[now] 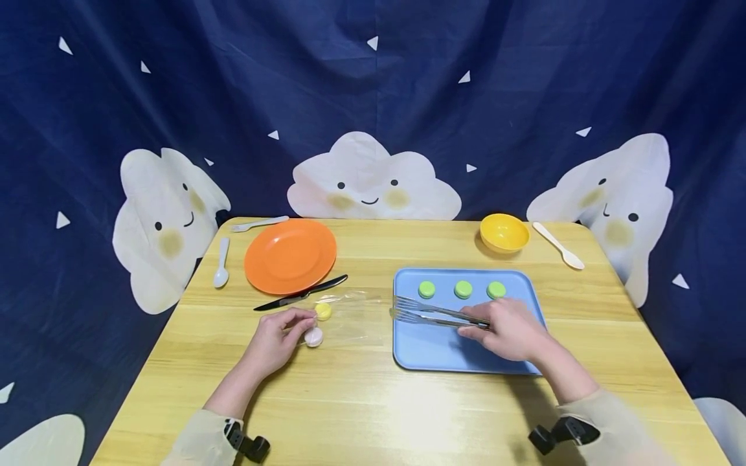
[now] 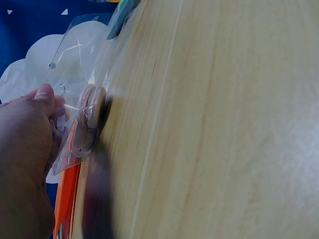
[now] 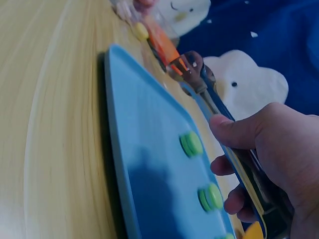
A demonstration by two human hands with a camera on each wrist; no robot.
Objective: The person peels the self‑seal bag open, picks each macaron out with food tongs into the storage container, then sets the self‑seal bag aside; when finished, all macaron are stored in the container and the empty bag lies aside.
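right fingers (image 3: 223, 166) grip metal tongs (image 3: 251, 180)

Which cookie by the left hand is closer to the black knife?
The yellow cookie; the pale cookie beside the left hand lies nearer the person, farther from the black knife.

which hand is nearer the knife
Left. The left hand, pinching the clear bag, is just on the near side of the knife; the right hand is farther right, over the tray, holding tongs.
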